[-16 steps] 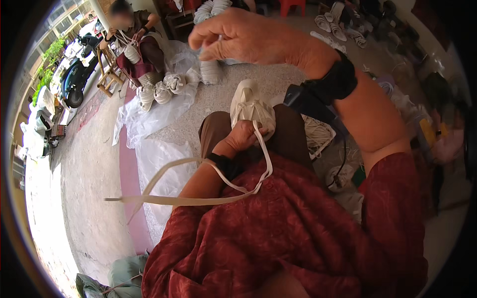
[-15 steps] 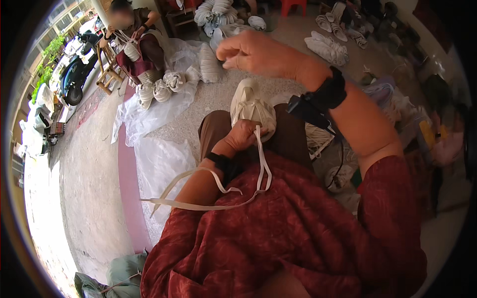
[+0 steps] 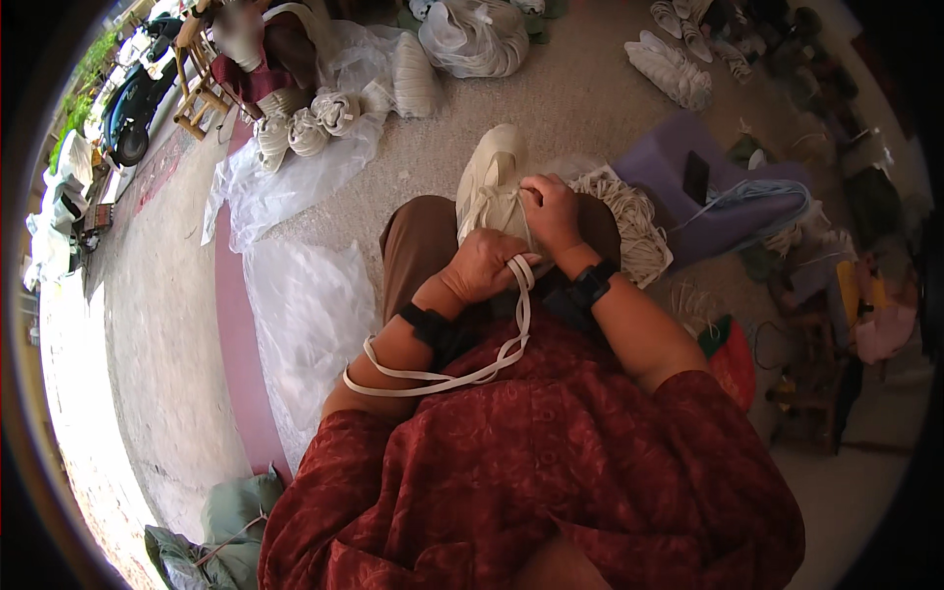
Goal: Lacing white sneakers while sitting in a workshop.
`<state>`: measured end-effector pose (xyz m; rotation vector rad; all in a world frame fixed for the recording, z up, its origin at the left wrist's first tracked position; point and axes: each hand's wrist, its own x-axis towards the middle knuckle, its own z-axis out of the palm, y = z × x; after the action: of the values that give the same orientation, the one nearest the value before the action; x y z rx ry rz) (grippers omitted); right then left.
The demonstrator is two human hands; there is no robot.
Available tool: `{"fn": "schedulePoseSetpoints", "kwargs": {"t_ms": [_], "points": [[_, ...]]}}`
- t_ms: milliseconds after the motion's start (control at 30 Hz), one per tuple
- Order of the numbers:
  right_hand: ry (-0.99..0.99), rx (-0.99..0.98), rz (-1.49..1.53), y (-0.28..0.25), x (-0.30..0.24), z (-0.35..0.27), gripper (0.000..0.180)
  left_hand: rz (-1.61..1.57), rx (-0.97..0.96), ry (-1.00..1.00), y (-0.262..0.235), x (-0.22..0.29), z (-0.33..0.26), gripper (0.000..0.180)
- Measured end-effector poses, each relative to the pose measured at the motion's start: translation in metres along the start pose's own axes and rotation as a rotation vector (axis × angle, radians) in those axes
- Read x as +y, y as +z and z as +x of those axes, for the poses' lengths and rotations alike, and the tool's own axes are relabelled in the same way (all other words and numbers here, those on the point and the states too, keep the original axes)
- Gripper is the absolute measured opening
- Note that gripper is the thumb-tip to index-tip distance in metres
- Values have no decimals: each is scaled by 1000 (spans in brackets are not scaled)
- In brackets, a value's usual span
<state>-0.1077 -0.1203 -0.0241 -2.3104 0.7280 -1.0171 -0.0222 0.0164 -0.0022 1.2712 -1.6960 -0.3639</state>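
Observation:
An off-white shoe (image 3: pixel 495 162) rests between my knees, toe pointing away from me. My left hand (image 3: pixel 479 264) is closed at its near end, gripping a white shoelace (image 3: pixel 492 372) that loops down over my lap and left forearm. At the right side of the shoe's lacing, my right hand (image 3: pixel 554 208) is closed in a pinch. What lies between its fingertips is too small to make out. The hands partly cover the near end of the shoe.
A heap of white laces (image 3: pixel 634 231) lies right of my knee, beside a purple stool-like piece (image 3: pixel 703 187) carrying a dark phone-like object. Ahead are bagged shoes (image 3: pixel 474 39) and plastic sheeting (image 3: pixel 305 324). Another person (image 3: pixel 285 59) sits far left near shoes.
My right hand has come down from its raised position ahead to the shoe's right side. The lace over my left arm has drawn into a shorter loop. The view has shifted somewhat.

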Motion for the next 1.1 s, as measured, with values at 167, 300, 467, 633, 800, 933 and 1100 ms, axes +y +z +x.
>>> {"fn": "schedulePoseSetpoints", "kwargs": {"t_ms": [167,300,467,633,800,933,1100], "points": [[-33,51,73,5,-5,0,9,40,-2,28,0,-4,0,27],[-28,24,116,7,-4,0,10,34,-2,21,1,-6,-2,27],[40,-31,103,5,-2,-3,10,23,-11,25,0,-3,-2,26],[-26,-37,193,10,4,0,5,68,3,15,0,-2,-4,26],[189,-381,486,-1,20,14,7,64,11,41,1,-5,-2,26],[389,-537,628,-14,-2,26,10,3,12,52,2,-7,-3,25],[645,-610,976,-16,5,34,10,8,-47,-1,-1,-8,-1,24]]}}
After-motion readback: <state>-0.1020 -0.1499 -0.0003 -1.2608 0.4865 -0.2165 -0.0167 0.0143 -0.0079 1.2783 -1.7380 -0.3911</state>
